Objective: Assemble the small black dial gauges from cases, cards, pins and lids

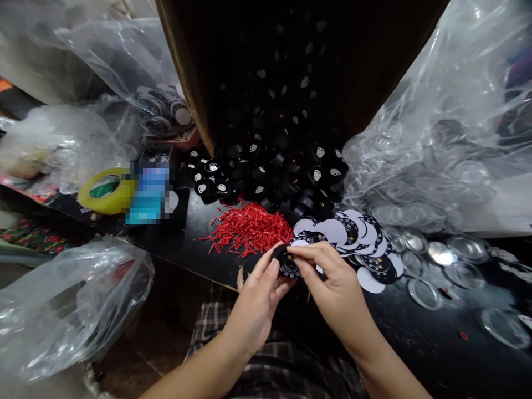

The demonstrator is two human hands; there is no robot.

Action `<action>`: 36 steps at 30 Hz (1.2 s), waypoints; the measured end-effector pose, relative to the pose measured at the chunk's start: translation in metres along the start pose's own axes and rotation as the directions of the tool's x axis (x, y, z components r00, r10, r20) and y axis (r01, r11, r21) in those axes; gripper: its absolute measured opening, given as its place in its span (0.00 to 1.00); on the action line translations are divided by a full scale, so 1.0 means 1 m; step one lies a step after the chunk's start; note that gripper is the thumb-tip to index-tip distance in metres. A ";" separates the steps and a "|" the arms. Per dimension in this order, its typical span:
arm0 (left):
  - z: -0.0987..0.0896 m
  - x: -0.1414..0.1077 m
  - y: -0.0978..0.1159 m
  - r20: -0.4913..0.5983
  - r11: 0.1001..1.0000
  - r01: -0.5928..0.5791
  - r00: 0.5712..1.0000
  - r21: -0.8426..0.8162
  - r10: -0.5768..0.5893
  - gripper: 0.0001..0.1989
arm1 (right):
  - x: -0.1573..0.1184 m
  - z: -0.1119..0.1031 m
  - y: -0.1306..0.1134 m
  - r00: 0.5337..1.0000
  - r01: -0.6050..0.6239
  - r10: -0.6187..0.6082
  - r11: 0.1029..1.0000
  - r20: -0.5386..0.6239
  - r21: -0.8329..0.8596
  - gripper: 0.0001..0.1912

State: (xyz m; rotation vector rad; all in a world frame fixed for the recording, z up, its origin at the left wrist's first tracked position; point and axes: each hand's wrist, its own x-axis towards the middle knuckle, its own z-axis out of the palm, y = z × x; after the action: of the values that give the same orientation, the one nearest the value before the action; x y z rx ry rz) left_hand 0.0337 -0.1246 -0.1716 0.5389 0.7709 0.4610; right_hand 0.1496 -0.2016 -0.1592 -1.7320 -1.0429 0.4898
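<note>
My left hand (260, 293) is wrapped round a round black case (290, 264) with a printed dial in it, held at the table's front edge. The fingertips of my right hand (328, 280) are pinched at the top right of this case; whether a smaller part is between them cannot be made out. Just behind my hands lies a heap of thin red pieces (249, 228). Printed discs (368, 244), some white side up, overlap to the right of it. Many black round cases (286, 172) are piled farther back, spilling from a dark box.
Clear round covers (426, 292) lie at the right, below a large plastic bag (440, 149) of more covers. At the left are a yellow tape roll (89, 191), bagged parts and a hanging plastic bag (75, 310).
</note>
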 end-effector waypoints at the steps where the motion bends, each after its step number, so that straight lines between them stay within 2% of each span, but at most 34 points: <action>1: -0.001 0.000 -0.001 0.018 0.999 -0.011 1.000 0.040 0.010 0.18 | 0.002 0.000 -0.001 1.000 0.005 -0.005 1.000 0.009 -0.024 0.10; 5: -0.006 0.001 0.000 0.086 0.973 -0.059 0.995 0.223 0.041 0.16 | 0.006 -0.002 -0.003 0.997 -0.068 0.071 0.993 0.031 -0.094 0.05; 8: -0.010 0.004 0.004 0.117 0.953 -0.061 0.993 0.297 0.027 0.16 | 0.007 -0.005 -0.002 0.993 -0.092 0.099 0.990 0.061 -0.110 0.05; 12: -0.009 0.005 0.007 0.114 0.950 -0.036 0.994 0.309 0.000 0.15 | 0.007 -0.007 0.001 0.981 -0.170 0.175 0.983 0.078 -0.070 0.05; 17: -0.010 0.004 0.006 0.118 0.916 -0.062 0.993 0.397 0.016 0.15 | 0.007 -0.007 0.003 0.968 -0.224 0.229 0.973 0.103 -0.054 0.06; 23: -0.014 0.009 0.001 0.133 0.939 -0.059 0.991 0.339 0.015 0.18 | 0.006 -0.002 0.003 0.955 -0.284 0.286 0.958 0.082 -0.044 0.08; 26: -0.015 0.006 0.003 0.154 0.891 -0.108 0.987 0.441 0.043 0.16 | 0.000 0.002 0.005 0.936 -0.339 0.335 0.941 0.107 0.021 0.10; 28: -0.017 0.000 0.006 0.208 0.812 -0.189 0.974 0.552 0.086 0.16 | -0.009 0.005 0.007 0.925 -0.364 0.354 0.930 0.139 0.050 0.11; 31: -0.026 -0.010 0.011 0.305 0.626 -0.317 0.943 0.712 0.131 0.19 | -0.024 0.007 0.008 0.937 -0.322 0.317 0.947 0.149 0.014 0.09; 33: -0.034 -0.015 0.015 0.324 0.540 -0.346 0.936 0.767 0.139 0.19 | -0.029 0.007 0.008 0.951 -0.258 0.259 0.966 0.172 -0.025 0.08; 34: -0.038 -0.016 0.017 0.306 0.534 -0.336 0.940 0.776 0.148 0.19 | -0.028 0.007 0.008 0.955 -0.214 0.218 0.976 0.202 -0.041 0.08; 36: -0.047 -0.016 0.021 0.200 0.614 -0.274 0.962 0.740 0.189 0.17 | -0.021 0.008 0.009 0.961 -0.083 0.111 0.990 0.255 -0.118 0.08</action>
State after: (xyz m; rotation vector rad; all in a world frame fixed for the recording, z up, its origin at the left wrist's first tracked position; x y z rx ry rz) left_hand -0.0155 -0.1047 -0.1782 1.4789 0.7817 0.3201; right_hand 0.1358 -0.2150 -0.1735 -1.8541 -1.1908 0.7532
